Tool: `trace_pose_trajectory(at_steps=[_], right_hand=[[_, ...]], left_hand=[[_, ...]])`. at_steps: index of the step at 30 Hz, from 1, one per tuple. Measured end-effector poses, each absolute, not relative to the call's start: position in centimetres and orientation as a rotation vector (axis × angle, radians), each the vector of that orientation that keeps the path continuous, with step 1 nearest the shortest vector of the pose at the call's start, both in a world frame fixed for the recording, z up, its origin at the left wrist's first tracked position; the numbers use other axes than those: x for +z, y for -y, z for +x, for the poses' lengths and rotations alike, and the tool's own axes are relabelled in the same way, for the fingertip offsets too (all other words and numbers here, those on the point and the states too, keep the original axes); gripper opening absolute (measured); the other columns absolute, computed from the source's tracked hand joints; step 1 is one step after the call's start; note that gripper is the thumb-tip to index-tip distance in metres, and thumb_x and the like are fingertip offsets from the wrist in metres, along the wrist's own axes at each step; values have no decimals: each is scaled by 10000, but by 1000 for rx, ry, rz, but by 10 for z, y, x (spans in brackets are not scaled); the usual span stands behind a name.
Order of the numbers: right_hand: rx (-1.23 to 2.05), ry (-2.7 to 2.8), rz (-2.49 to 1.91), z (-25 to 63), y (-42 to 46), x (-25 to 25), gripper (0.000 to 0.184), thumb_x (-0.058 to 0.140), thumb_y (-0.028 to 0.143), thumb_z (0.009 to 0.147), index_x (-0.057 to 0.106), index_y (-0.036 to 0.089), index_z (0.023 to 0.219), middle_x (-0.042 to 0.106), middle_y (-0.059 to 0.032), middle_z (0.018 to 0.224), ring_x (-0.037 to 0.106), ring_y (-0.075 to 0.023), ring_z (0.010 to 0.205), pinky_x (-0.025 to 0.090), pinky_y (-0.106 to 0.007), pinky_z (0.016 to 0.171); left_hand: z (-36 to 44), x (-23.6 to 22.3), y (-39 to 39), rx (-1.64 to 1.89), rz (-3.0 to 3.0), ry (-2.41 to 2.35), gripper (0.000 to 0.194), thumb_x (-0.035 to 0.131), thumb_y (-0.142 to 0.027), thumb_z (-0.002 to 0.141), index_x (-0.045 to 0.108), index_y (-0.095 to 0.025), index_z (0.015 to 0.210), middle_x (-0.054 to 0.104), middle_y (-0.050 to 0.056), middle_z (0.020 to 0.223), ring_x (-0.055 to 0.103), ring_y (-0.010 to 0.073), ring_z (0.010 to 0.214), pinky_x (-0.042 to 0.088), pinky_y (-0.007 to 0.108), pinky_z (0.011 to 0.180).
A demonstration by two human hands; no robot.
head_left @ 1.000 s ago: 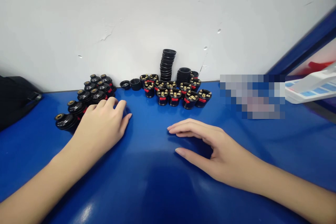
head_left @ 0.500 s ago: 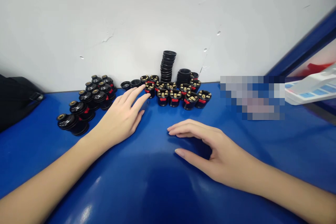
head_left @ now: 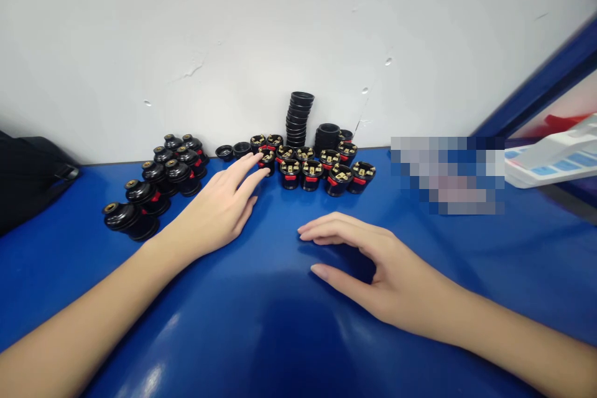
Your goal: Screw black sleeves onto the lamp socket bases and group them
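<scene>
My left hand (head_left: 222,208) lies over the table with its fingers spread, holding nothing. Its fingertips are close to a black lamp socket body (head_left: 266,161) with brass contacts; whether they touch it I cannot tell. My right hand (head_left: 361,258) rests near the middle, empty, thumb apart from the curved fingers. Ahead of it stand several open socket bodies (head_left: 311,175) with red switches. To the left of my left hand are two slanting rows of black capped lamp sockets (head_left: 152,198) with brass-centred tops.
Black rings form a tall leaning stack (head_left: 298,118) by the white wall (head_left: 280,25), with a shorter stack (head_left: 328,137) beside it. Two black rings (head_left: 224,152) lie left of them. A black bag (head_left: 32,177) sits far left. A blue-and-white object (head_left: 550,161) is at the right, beside a blurred patch.
Almost nothing differs. Both hands keep their place and the objects stand as before; the view has shifted very slightly.
</scene>
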State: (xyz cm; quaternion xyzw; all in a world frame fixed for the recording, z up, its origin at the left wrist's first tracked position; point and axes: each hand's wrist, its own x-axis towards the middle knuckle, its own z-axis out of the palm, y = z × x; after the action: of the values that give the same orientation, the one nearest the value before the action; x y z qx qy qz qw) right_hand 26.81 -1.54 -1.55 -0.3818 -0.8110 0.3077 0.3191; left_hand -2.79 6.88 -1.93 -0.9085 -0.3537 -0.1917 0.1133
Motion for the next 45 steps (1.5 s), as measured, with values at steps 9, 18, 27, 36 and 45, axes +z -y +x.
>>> trace_pose_trajectory(at_steps=[9, 18, 27, 36, 45], right_hand=[[793, 2137, -996, 268, 14, -16, 257, 736, 218, 1013, 760, 257, 1266, 803, -60, 1302, 777, -212, 1209, 647, -352, 1067], [799, 2137, -986, 269, 15, -17, 250, 743, 227, 1019, 758, 260, 1266, 801, -45, 1311, 772, -195, 1224, 629, -319, 1091], [810, 2120, -1010, 268, 15, -17, 269, 735, 239, 1023, 744, 257, 1290, 800, -35, 1309, 773, -182, 1210, 637, -301, 1071], [807, 2127, -988, 269, 14, -17, 267, 740, 236, 1025, 745, 262, 1291, 795, -37, 1320, 764, -192, 1231, 627, -319, 1097], [785, 2146, -986, 269, 16, -16, 260, 742, 218, 1020, 748, 275, 1273, 799, -44, 1310, 768, -213, 1222, 637, -353, 1086]], left_hand=[[-26, -15, -68, -579, -2660, 1027, 539, 531, -124, 1064, 462, -110, 1598, 446, 277, 1626, 509, 437, 1545, 504, 605, 1241], [-28, -15, -65, -724, -2679, 1047, 422, 572, -197, 1085, 491, -196, 1499, 492, 148, 1331, 681, 237, 1065, 641, 416, 989], [-25, -15, -65, -1301, -2766, 1178, 332, 479, -251, 1137, 507, -244, 1468, 571, 110, 1360, 721, 194, 1074, 646, 421, 1021], [-37, -29, -81, -653, -2551, 1415, 539, 491, -397, 1103, 503, -95, 1549, 482, 243, 1661, 484, 411, 1555, 435, 633, 1306], [-42, -14, -93, -416, -2451, 1304, 559, 478, -394, 1089, 571, -31, 1504, 459, 291, 1694, 512, 471, 1498, 460, 678, 1239]])
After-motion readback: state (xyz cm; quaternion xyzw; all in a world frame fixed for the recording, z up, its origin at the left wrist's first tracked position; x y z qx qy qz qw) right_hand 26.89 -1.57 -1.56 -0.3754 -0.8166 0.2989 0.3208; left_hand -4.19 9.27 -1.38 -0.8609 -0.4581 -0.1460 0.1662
